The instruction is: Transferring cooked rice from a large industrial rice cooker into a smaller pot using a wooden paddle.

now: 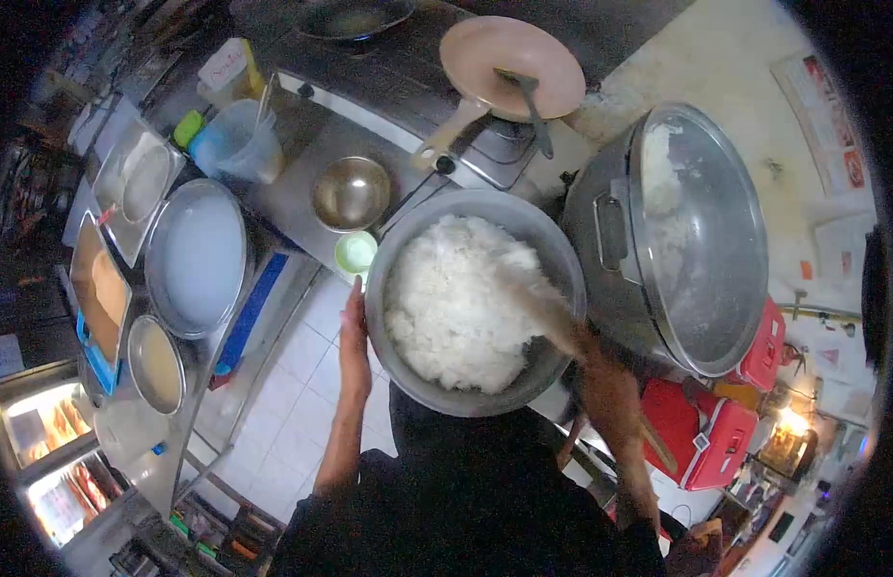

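Observation:
A wide grey metal bowl [377, 322] full of white cooked rice [456, 308] is right in front of me. My left hand [354, 332] grips the bowl's left side, its fingers pressed along the outer wall. In my right hand [605, 380], at the bowl's right rim, is a wooden paddle [543, 310]. The paddle's blade, blurred by motion, reaches into the rice, and the end of its handle sticks out behind the hand. Beside the bowl's far left edge sits a small light-green cup [356, 252].
A big lidless pot [615, 240] stands at the right, with a red bag [701, 438] below it. Beyond the bowl are a pink frying pan [512, 67] with a dark spatula [531, 101] and a small steel bowl [352, 194]. Several basins [197, 260] fill the left counter.

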Tool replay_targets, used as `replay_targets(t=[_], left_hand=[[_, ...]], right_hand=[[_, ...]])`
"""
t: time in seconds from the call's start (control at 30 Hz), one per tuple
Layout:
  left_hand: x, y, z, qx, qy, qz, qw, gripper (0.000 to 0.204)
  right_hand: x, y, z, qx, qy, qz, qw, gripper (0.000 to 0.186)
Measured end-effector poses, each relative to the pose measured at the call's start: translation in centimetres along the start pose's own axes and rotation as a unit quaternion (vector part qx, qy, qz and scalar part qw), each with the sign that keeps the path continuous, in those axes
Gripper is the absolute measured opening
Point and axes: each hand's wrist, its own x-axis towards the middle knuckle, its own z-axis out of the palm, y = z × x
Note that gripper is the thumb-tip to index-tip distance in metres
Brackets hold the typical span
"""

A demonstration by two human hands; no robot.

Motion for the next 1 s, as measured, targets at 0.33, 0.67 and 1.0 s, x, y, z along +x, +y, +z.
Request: replay_targets(t=[0.33,0.67,1.0], left_hand=[[0.4,-1.5,2.4,0.028,0.124,0.067,0.99,0.04],[-0.2,-0.7,2.9,0.098,0.158,0.083,0.979,0.037],[-1.7,-0.5,2.8,0.227,0.15,0.043,0.961,0.03]], right_hand=[[2.9,-4.2,2.2,0.085,-0.148,-0.032,0.985,0.06],[-3.4,0.9,-3.2,0.205,-0.299,0.034,0.931,0.064],[-6.0,3.1,7.0,0.289,-0.25,0.034,0.923,0.055]])
